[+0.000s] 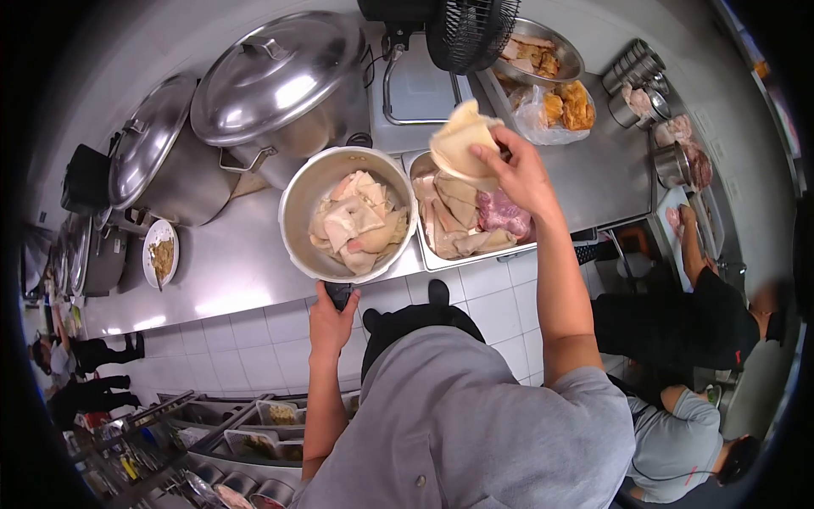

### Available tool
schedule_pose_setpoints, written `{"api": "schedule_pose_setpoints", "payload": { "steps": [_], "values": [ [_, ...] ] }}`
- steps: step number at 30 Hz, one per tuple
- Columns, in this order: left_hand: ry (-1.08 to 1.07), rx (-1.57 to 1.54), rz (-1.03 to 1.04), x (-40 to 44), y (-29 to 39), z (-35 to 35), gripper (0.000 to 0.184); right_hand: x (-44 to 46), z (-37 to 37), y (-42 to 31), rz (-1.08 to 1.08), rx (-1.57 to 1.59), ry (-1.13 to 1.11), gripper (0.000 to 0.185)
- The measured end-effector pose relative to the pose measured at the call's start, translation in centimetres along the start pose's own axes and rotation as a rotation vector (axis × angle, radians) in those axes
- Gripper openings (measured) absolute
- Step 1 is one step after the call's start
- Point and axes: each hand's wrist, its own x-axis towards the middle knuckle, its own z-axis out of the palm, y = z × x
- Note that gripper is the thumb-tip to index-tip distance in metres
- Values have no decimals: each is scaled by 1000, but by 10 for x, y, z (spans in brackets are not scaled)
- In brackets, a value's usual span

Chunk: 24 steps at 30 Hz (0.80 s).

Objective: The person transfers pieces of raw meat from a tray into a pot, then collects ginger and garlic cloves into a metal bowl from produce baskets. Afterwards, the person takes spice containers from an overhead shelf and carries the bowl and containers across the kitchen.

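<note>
Pinched in my right hand [519, 165] is a pale, folded piece of pork skin [465, 146], raised above a rectangular steel tray [421, 248]. Similar pale skin pieces [458, 204] lie in that tray beside a pinkish-purple chunk of meat [502, 214]. To the left stands a deep round metal pot [292, 204] holding a heap of pale skin pieces [360, 222]. My left hand [332, 322] is closed around the pot's black handle [339, 294] at the counter's front edge.
Two large lidded stockpots [275, 81] stand at the back left, near a white bowl of food [160, 253]. A black fan [471, 34] overhangs the counter [229, 276]. A steel bowl [572, 64] and bagged food [555, 114] sit back right. Co-workers [678, 441] are on both sides.
</note>
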Motion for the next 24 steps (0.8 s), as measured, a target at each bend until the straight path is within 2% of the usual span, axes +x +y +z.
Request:
{"api": "schedule_pose_setpoints", "payload": {
  "steps": [4,8,10,13,15,17,19,24],
  "values": [
    [26,67,11,0,-5,3,62,15,31,-39,-182,104,32,29],
    [-22,30,-26,-2,2,-1,64,13,69,-62,-127,128,-36,27],
    [-10,39,-47,-3,3,-1,63,12,87,-39,-72,25,-124,22],
    [-9,39,-67,-4,5,-2,61,14,92,14,-119,41,157,14],
    [-1,19,-74,-2,4,-1,60,7,78,44,-50,-204,167,15],
    [11,12,-70,-3,3,-3,60,-5,84,99,178,-536,-91,25],
    [-21,14,-80,-2,5,-3,58,-31,93,116,232,-665,-285,35],
    [-14,54,-78,-2,8,-2,58,-46,109,125,375,-763,-337,46]
  ]
}}
